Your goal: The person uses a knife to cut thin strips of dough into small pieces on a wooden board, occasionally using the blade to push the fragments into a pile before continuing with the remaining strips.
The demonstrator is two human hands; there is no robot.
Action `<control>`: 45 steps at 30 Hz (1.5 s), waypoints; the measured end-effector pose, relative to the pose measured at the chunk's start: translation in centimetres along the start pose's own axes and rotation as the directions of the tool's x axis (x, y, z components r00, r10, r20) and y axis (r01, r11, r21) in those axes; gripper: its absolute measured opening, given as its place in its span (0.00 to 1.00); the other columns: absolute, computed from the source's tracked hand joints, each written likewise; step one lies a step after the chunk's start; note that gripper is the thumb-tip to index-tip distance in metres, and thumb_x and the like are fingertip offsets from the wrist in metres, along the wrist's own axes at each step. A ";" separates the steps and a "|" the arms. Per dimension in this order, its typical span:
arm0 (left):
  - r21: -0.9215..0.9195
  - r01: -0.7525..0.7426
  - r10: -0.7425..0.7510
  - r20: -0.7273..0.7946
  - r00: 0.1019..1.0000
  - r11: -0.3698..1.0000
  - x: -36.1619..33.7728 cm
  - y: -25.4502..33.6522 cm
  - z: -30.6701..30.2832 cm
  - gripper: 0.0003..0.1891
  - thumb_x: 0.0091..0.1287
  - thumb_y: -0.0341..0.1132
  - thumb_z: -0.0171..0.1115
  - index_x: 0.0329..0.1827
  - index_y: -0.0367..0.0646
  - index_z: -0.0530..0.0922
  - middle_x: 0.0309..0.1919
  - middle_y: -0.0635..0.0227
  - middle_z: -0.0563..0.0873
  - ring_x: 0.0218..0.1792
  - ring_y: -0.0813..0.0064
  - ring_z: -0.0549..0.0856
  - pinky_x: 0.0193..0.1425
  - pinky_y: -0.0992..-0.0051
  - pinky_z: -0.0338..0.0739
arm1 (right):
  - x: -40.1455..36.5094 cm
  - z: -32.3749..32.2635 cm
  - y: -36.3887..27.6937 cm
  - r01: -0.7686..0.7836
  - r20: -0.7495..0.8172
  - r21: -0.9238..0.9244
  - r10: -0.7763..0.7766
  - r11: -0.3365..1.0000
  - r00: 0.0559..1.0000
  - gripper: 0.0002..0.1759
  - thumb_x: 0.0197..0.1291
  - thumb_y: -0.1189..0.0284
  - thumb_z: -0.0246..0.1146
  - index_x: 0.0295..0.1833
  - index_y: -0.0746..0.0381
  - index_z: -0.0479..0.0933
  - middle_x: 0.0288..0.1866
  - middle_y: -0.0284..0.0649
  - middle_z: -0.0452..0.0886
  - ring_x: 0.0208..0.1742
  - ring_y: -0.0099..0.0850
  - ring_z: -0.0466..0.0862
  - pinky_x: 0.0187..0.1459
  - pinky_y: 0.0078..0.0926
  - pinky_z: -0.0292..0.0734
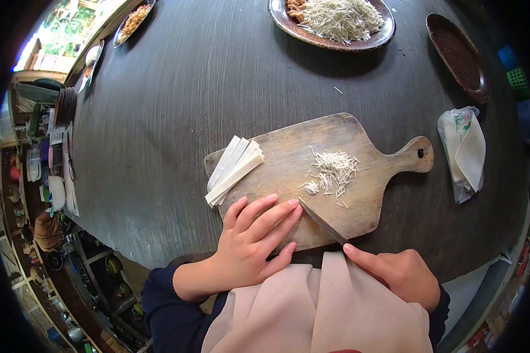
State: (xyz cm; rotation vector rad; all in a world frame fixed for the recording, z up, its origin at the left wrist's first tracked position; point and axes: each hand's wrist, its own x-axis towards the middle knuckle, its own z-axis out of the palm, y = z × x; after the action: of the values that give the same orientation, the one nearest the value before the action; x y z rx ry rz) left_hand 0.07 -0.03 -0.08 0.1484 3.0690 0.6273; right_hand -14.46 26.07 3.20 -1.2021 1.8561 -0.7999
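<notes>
my right grip [403, 273] is closed around the knife [323, 220], index finger stretched out along it; its handle is hidden in my palm. my left grip [250, 238] lies palm down over the near side of the cutting board [288, 156], fingers straight; i cannot tell whether anything is pinned beneath. the knife's tip is right at my left fingertips, so the likeliest harm, i judge, is a nick: those fingers reach forward instead of curling back, and a small slip could bring the edge onto them. the pale strips [235, 170] lie fanned at the board's left end, partly over its rim; a bumped board could spill them onto the counter [159, 129]. the chopped bits [337, 167] sit loose just beyond the blade, where a careless sweep could scatter them.
</notes>
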 end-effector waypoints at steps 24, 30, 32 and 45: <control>0.005 0.000 -0.001 0.019 1.000 1.000 0.0 0.1 -0.1 0.30 0.59 0.42 0.67 0.66 0.42 0.80 0.67 0.65 0.76 0.69 0.59 0.70 0.77 0.55 0.53 | -0.4 -0.4 -0.4 -0.016 0.060 -0.080 0.021 0.997 0.998 0.38 0.57 0.65 0.65 0.76 0.55 0.69 0.19 0.38 0.72 0.18 0.32 0.79 0.21 0.29 0.74; -0.012 -0.003 0.003 0.001 1.000 1.000 0.1 0.0 -0.1 0.30 0.59 0.41 0.67 0.66 0.43 0.79 0.67 0.66 0.76 0.69 0.60 0.71 0.77 0.57 0.52 | -0.2 -0.4 -0.4 -0.010 0.043 -0.103 0.015 0.995 0.999 0.38 0.57 0.64 0.65 0.76 0.55 0.69 0.19 0.38 0.74 0.19 0.33 0.81 0.22 0.29 0.75; -0.016 -0.003 0.003 -0.004 1.000 1.000 0.1 0.0 -0.2 0.29 0.60 0.42 0.67 0.67 0.43 0.79 0.67 0.65 0.76 0.69 0.61 0.71 0.77 0.57 0.52 | 0.0 -0.3 -0.7 -0.016 0.009 -0.032 0.016 0.999 1.000 0.35 0.59 0.66 0.65 0.75 0.55 0.70 0.23 0.41 0.80 0.22 0.36 0.84 0.24 0.31 0.77; 0.009 -0.058 0.059 -0.151 0.987 0.998 -0.5 -0.2 0.9 0.29 0.66 0.44 0.64 0.69 0.46 0.76 0.68 0.67 0.76 0.70 0.65 0.71 0.75 0.57 0.54 | 0.4 1.6 -0.4 0.045 -0.192 -0.053 -0.055 0.998 0.980 0.27 0.65 0.77 0.64 0.70 0.53 0.74 0.27 0.48 0.83 0.22 0.45 0.82 0.27 0.36 0.77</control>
State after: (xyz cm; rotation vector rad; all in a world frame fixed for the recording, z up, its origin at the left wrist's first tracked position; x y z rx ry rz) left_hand 0.54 0.11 -0.94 0.2011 3.2222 0.6645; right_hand -13.00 25.45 2.57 -1.2425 2.0190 -0.9328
